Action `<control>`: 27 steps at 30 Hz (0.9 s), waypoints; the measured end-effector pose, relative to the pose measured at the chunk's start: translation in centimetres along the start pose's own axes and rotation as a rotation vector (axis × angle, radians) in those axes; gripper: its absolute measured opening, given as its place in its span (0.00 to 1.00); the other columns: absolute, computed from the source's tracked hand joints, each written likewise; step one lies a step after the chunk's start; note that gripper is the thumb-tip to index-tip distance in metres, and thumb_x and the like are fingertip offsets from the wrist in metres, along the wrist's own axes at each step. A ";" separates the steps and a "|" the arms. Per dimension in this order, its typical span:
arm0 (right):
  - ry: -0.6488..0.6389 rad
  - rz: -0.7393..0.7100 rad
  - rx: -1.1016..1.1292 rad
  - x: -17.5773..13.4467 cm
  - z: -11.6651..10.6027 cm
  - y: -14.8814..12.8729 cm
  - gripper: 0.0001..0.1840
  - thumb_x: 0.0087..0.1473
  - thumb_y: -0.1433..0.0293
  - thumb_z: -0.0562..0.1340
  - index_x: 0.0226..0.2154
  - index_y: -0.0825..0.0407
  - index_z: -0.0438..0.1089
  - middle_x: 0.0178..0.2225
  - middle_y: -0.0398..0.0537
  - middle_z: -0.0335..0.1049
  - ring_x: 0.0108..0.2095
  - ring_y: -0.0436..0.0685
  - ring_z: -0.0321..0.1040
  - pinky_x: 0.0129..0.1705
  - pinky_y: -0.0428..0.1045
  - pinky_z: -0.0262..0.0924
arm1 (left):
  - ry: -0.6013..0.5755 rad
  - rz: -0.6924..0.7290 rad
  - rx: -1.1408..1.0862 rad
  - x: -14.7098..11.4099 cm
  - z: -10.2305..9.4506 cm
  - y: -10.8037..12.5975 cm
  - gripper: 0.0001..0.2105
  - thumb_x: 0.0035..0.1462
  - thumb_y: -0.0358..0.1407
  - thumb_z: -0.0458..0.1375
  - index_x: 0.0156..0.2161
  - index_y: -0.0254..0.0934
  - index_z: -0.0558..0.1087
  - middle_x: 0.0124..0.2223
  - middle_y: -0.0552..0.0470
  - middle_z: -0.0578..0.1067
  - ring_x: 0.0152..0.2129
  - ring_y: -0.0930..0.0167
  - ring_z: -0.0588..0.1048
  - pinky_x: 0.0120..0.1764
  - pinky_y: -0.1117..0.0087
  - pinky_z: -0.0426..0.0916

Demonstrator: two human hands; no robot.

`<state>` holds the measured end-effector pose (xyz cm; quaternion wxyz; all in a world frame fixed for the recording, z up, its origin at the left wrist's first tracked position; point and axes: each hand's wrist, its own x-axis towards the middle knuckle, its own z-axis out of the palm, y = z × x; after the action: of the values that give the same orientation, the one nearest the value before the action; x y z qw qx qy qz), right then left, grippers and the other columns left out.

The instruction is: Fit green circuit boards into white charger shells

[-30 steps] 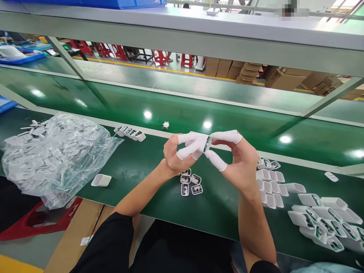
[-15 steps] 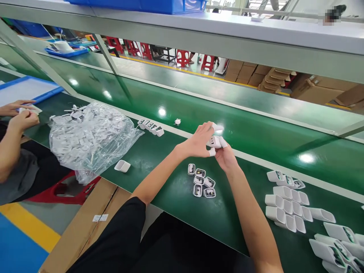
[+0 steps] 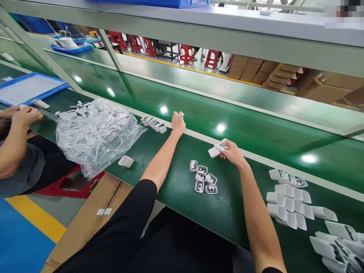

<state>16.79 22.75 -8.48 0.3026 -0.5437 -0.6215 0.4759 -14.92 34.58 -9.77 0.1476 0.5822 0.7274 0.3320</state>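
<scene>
My right hand (image 3: 231,151) is closed around a white plastic charger housing (image 3: 214,151). A bit of green shows at the housing's open end, near the fingers. Farther left, my left hand (image 3: 178,123) reaches out to the white strip along the bench, its fingers curled and pointing away. It covers the spot where a small white-and-green part lay; whatever is in the fingers is hidden. White covers sit on some of my fingertips. Just left of that hand stands a row of small housings (image 3: 153,123). Between my forearms are several upright housings with parts inside (image 3: 201,177).
A clear bag of white plastic pieces (image 3: 96,136) lies at left, with one empty housing (image 3: 126,161) beside it. Many housings (image 3: 290,204) are grouped at right. A co-worker's hands (image 3: 27,115) work at far left near a blue-rimmed tray (image 3: 34,87). A shelf (image 3: 199,30) spans overhead.
My left hand has left the housing and moved left to where the small part lay. My right hand keeps the housing, now tilted with its closed end toward the left.
</scene>
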 end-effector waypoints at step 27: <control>0.052 -0.226 -0.238 -0.3 2.0 -1.1 0.13 0.64 0.56 0.69 0.41 0.48 0.81 0.35 0.48 0.82 0.36 0.60 0.75 0.42 0.55 0.70 | -0.387 0.423 -0.069 -13.3 -2.4 -0.9 0.29 0.53 0.24 0.67 0.61 0.37 0.75 0.59 0.44 0.73 0.46 0.62 0.82 0.55 0.58 0.80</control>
<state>14.67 22.02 -8.18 0.3034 -0.5147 -0.7226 0.3477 -13.35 21.21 -10.91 0.2308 0.7682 0.5362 0.2629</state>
